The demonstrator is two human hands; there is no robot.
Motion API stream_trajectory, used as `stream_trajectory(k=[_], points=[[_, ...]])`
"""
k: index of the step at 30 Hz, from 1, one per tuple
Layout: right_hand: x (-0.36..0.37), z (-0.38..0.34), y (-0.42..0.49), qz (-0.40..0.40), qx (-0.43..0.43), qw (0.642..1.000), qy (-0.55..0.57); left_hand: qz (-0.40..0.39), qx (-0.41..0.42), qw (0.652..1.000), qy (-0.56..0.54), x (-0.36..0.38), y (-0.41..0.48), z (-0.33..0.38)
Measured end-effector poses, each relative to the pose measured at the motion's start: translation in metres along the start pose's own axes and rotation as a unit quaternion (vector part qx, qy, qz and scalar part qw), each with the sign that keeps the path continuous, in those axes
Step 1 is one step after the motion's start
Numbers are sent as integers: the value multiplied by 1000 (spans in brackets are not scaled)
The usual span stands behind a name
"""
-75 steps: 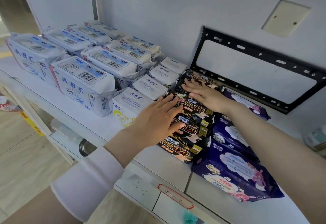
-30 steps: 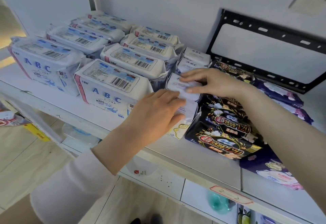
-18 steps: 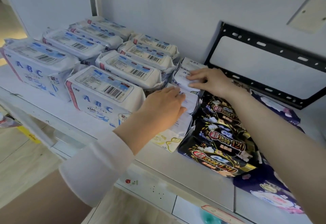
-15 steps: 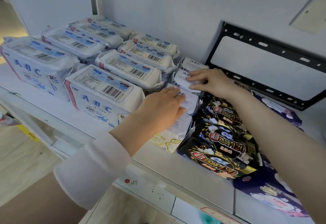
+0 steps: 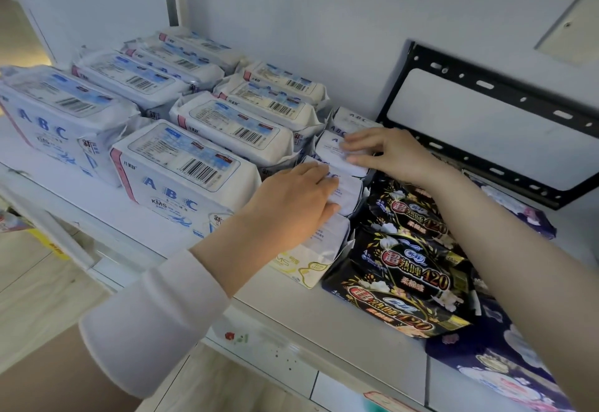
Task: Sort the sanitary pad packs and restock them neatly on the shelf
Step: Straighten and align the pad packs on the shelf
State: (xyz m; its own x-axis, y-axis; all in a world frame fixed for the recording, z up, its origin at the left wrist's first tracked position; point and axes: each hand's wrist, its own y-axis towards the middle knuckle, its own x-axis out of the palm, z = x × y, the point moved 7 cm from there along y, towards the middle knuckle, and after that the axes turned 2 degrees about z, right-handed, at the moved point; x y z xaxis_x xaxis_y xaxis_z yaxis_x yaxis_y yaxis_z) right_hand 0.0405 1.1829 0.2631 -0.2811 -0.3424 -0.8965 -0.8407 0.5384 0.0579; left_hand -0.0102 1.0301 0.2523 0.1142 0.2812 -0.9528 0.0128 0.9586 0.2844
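— While the left hand (image 5: pixel 291 207) is lying on the small packs (image 5: pixel 350 191), where is the right hand (image 5: pixel 393 153) sitting?
— It's resting further back on the same row. Its fingers are spreading out, only slightly bent, with the tips touching one pack's top. It isn't gripping anything.
— And the left fingers?
— They're lying straight and close together, pressing down on the pack tops near the middle of the row. They aren't pinching anything.
— Where is that row sitting?
— It's running front to back on the shelf (image 5: pixel 285 311), squeezed between the big packs (image 5: pixel 181 168) on its left and the black packs (image 5: pixel 411 269) on its right. It's touching both.
— How are the big packs standing?
— They're standing in two columns, with barcodes facing up and ABC lettering facing front. They're filling the shelf's left part.
— And the black ones?
— They're lying overlapped, front to back. Purple packs (image 5: pixel 505 376) are lying just right of them. One is sitting at the front edge and another is showing back by the wall.
— Is anything else showing?
— A black bracket (image 5: pixel 486 84) is sitting against the wall behind the right hand. I can't tell whether it's mounted or leaning. A white sleeve (image 5: pixel 152 321) is covering the left forearm, and the right forearm is showing bare.
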Motion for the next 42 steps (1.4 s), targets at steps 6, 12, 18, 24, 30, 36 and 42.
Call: stream_trajectory(k=[6, 12, 18, 24, 30, 36, 42], points=[[-33, 26, 28, 93, 81, 992, -35, -37, -38, 999, 12, 7, 9, -7], [-13, 37, 51, -16, 110, 991, -80, -46, -47, 998, -2, 11, 10, -6], [-12, 38, 57, -17, 113, 990, -82, -45, -49, 997, -25, 12, 9, -7], [-9, 35, 59, -41, 98, 989, -98, -37, -46, 998, -18, 11, 9, -6], [-9, 36, 59, -66, 98, 989, -90, -39, -46, 998, -14, 12, 9, -6], [-6, 40, 59, -106, 88, 985, -103, -41, -49, 998, -7, 12, 9, -6], [-4, 39, 57, -108, 86, 984, -111, -55, -51, 997, -4, 13, 9, -6]])
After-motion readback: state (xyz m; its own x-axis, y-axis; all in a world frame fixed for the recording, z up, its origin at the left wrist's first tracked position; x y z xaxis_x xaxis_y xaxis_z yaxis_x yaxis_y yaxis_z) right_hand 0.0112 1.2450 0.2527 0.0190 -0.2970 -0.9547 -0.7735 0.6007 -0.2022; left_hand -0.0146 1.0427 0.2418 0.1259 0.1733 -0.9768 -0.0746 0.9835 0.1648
